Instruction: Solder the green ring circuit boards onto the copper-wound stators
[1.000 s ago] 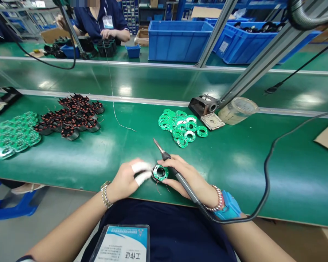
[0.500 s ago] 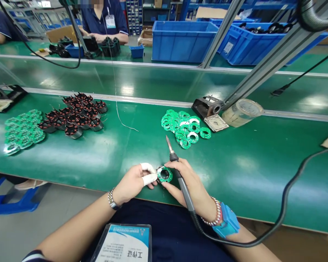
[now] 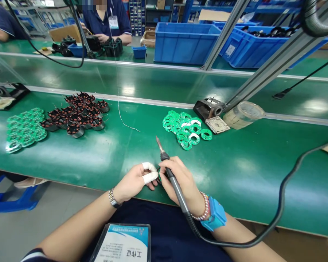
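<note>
My left hand [image 3: 133, 182], with white finger covers on thumb and forefinger, pinches a small stator with a green ring-shaped circuit board [image 3: 159, 177] near the bench's front edge. My right hand [image 3: 183, 183] covers most of that piece, its fingertips at the board. A soldering iron [image 3: 178, 191] is held in the same hand, its tip pointing up and away from the board. Solder wire [image 3: 118, 98] hangs down to the bench ahead. Loose green ring boards [image 3: 184, 127] lie ahead to the right. Copper-wound stators [image 3: 76, 118] are grouped on the left, beside more green boards [image 3: 26, 129].
An iron stand [image 3: 209, 108] with a sponge [image 3: 217, 124] and a cloudy plastic tub [image 3: 243, 114] sit by the metal post [image 3: 226, 32]. The iron's cord [image 3: 282, 196] loops on my right. Across the bench, a person [image 3: 106, 22] works near blue bins [image 3: 186, 42].
My right hand has moved left with the soldering iron, its fingers closing in at the board and hiding most of it. My left hand stays in place.
</note>
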Demonstrator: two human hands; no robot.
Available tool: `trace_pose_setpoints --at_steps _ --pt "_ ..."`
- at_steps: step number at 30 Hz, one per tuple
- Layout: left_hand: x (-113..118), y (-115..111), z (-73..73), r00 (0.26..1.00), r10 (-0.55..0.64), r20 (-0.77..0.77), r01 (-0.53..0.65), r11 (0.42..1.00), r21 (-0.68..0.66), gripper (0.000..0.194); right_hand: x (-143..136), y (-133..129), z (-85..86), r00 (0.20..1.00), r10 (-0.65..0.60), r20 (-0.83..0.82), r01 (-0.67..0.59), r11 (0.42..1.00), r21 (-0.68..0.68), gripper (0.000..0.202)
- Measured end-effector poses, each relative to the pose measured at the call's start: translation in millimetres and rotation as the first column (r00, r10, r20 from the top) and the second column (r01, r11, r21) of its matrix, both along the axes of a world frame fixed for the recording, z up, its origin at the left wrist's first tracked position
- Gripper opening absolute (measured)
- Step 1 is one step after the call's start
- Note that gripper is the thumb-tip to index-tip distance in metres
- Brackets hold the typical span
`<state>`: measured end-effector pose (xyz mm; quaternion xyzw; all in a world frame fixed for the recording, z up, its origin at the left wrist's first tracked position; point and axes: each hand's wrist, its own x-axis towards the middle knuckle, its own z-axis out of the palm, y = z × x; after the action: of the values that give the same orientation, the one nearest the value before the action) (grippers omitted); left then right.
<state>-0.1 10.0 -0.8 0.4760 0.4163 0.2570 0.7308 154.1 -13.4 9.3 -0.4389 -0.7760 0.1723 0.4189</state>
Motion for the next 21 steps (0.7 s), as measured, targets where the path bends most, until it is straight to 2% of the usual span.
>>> trace_pose_setpoints --at_steps 3,8,14,21 --pt "-1 0 -0.4 1.0 0.012 0.004 -0.012 1.0 -0.007 0.023 2 -4 1.4 1.0 -0.019 0.002 0.019 1.0 0.017 0.022" --pt "-1 3 -0.2 1.0 -0.008 -0.021 0.008 1.0 0.004 0.02 19 -13 13.7 0.994 -0.086 -0.07 0.085 0.996 -0.014 0.013" --pt "-1 2 0.3 0.999 0.02 -0.032 -0.02 1.0 0.024 0.017 39 -22 26.0 0.997 0.034 -0.069 -0.035 0.999 -0.004 0.024" --pt "0 -1 0.2 0.997 0.05 -0.058 -0.047 0.998 0.048 0.012 42 -27 32.7 0.988 0.044 -0.149 -0.058 0.994 -0.092 0.019"
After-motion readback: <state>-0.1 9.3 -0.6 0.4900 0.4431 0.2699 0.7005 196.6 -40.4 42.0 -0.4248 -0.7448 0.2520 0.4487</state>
